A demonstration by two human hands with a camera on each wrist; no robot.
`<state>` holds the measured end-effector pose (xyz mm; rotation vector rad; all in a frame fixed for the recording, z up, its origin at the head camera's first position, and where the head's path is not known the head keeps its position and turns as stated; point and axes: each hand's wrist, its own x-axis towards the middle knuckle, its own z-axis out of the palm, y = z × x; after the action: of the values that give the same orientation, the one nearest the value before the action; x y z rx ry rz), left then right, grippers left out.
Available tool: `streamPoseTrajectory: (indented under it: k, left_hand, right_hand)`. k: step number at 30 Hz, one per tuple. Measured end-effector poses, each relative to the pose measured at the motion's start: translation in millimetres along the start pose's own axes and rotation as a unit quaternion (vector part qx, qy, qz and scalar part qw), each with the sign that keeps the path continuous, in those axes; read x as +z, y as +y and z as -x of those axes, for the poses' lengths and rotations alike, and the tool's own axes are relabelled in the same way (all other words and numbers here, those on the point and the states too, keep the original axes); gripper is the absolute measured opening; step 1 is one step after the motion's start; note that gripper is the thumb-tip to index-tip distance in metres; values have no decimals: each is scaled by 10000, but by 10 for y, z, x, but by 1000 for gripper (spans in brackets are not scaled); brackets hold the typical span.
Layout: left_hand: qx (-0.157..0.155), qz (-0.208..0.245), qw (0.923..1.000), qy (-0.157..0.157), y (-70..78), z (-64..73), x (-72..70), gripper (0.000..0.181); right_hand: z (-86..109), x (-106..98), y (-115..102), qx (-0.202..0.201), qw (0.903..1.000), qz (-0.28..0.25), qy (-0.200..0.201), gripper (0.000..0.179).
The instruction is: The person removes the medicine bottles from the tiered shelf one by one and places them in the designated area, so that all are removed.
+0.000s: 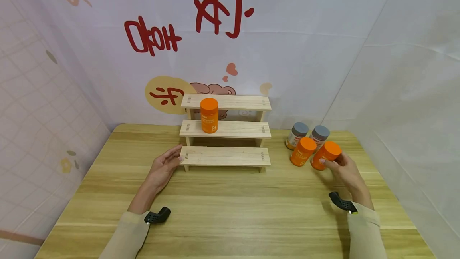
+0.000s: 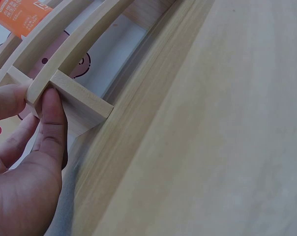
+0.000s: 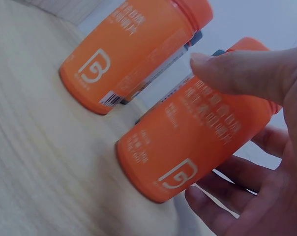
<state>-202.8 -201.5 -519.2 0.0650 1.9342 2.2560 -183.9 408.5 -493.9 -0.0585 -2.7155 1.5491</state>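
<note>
At the right, my right hand (image 1: pixel 347 172) grips an orange pill bottle (image 1: pixel 321 162) with an orange lid. In the right wrist view the thumb lies across the front of this bottle (image 3: pixel 188 142), and the other fingers reach round its far side. A second orange bottle (image 1: pixel 301 156) stands just to its left. My left hand (image 1: pixel 163 171) pinches the left end of the lowest step of a three-tier wooden shelf (image 1: pixel 224 156). Close up, thumb and fingers hold that board's end (image 2: pixel 38 91) from both sides.
On the shelf's middle tier stands another orange bottle (image 1: pixel 209 116). Two grey-lidded bottles, one at the left (image 1: pixel 297 134) and one at the right (image 1: pixel 319 136), stand behind the orange pair. A printed cloth (image 1: pixel 305 51) hangs behind the wooden table (image 1: pixel 230 211).
</note>
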Motion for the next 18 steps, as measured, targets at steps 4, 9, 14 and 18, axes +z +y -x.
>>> streamPoseTrajectory:
  k: [4,9,14,18]
  left_hand:
    - [-35,-31,10000,32,-8,-3,-5,63]
    - [-34,-6,10000,29,-6,-4,-9,62]
    - [-19,-17,10000,39,-3,3,-8,63]
    - [5,-10,10000,14,-3,1,-4,63]
  right_hand:
    - [12,-36,-90,34,9996,-244,122,67]
    - [20,-71,-221,-20,9985,-344,427,72]
    - [33,-79,-319,-266,9973,-196,653,71]
    - [52,-81,-385,-408,9966,-125,699,70]
